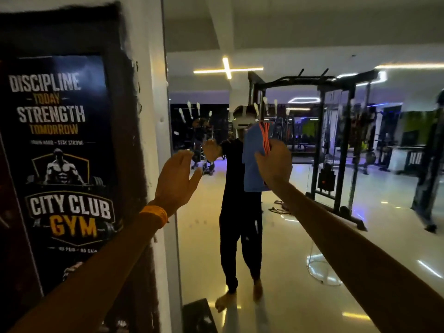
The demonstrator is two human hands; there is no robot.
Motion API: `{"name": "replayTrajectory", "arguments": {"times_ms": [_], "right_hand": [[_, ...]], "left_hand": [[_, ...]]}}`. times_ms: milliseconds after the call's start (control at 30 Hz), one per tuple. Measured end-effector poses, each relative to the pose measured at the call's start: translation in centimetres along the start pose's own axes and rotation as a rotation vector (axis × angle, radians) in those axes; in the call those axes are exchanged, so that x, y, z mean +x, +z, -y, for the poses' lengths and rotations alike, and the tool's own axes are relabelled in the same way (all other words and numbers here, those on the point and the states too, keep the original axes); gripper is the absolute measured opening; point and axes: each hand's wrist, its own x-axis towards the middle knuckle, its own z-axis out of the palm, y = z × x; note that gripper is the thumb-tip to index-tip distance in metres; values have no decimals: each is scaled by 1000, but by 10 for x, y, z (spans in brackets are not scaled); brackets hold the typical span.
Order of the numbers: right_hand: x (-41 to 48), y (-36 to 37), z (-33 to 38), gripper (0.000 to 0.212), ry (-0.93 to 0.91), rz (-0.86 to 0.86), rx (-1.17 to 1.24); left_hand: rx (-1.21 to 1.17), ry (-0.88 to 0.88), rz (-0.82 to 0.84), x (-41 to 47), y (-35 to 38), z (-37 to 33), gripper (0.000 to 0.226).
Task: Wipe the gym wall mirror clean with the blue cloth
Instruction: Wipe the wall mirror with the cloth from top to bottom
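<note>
1. My two forearms reach up from the bottom corners. The left one wears one orange wristband [155, 215].
2. My left hand [176, 174] is raised with its fingers straight and close together, and it holds nothing. I cannot tell whether it touches the glass.
3. My right hand [274, 162] has its fingers bent over the blue cloth [252, 164]. The cloth has an orange edging and hangs below my palm, up against the mirror [312, 236], about head-high.
4. A white wall edge [153, 116] borders the mirror on the left, beside my left hand.
5. One dark poster [62, 152] hangs on the wall left of that edge. It reads "DISCIPLINE TODAY STRENGTH TOMORROW" and "CITY CLUB GYM", with a lifter drawn between the two. The smaller lines are too blurred for me to read.
6. A dark mat [199, 316] lies on the floor at the foot of the mirror.
7. Two clusters of pale finger smears [189, 109] show on the glass above my hands.
8. In the mirror I see my reflection [240, 212] in black clothes, barefoot, wearing a white headset. The cloth partly covers it.
9. Farther back in the mirror stand one black cable rack [336, 140] on the shiny floor and one cross-shaped ceiling light [227, 68].
</note>
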Motion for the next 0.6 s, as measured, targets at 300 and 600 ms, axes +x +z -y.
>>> {"name": "replayTrajectory", "arguments": {"times_ms": [300,600], "right_hand": [[108,77,51,43,-413,-244,-369],[120,186,16,72,-579,-47,-637]], "left_hand": [[-83,166,-219,115,19,86,34],[-106,149,-296,180,55,155,59]]}}
